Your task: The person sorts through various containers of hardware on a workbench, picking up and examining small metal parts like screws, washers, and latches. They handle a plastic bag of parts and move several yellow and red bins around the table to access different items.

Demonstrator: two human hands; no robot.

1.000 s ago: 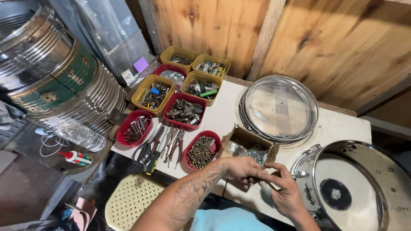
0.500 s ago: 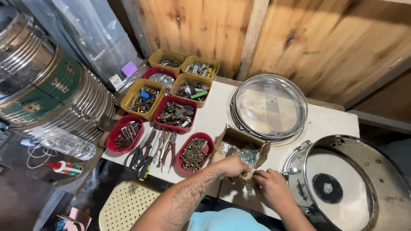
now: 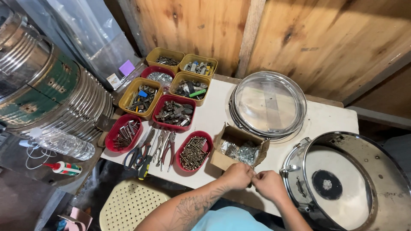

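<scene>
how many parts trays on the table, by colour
Yellow rectangular plastic trays: 4
Red rectangular plastic trays: 2
Red oval plastic trays: 2
Total: 8

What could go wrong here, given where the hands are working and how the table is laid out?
Left hand and right hand pinch something tiny over the table edge; it might drop to the floor. The cardboard box sits close by, so a nudge could tip it. The drum overhangs the corner and may slide.
</scene>
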